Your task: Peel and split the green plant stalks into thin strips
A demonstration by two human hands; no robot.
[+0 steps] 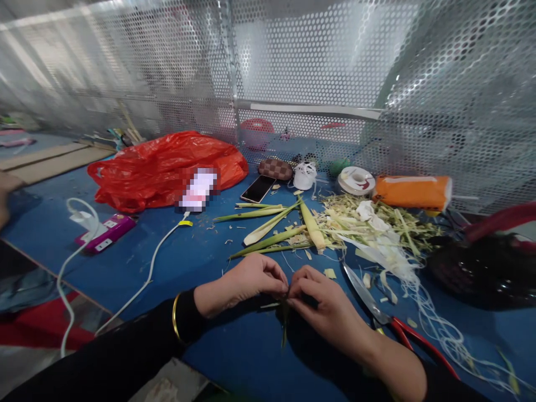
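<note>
My left hand [247,282] and my right hand [324,298] meet fingertip to fingertip low over the blue table, both in a closed pinch. Between and below them a thin green leaf strip [285,326] hangs down; its upper part is hidden by the fingers. Just beyond lie long pale-green leaf stalks [268,243] and a broader stalk piece [310,223]. Red-handled scissors [383,318] lie beside my right forearm, blades pointing away. White threads [435,312] trail down the right side.
A heap of plant scraps [377,220] lies behind. Around it stand a ribbon spool [355,181], an orange packet [410,191] and a dark bag [481,271]. Leftward are a red plastic bag [142,170], a charging phone [199,190] and a purple power strip [106,233]. Another person's hand shows far left.
</note>
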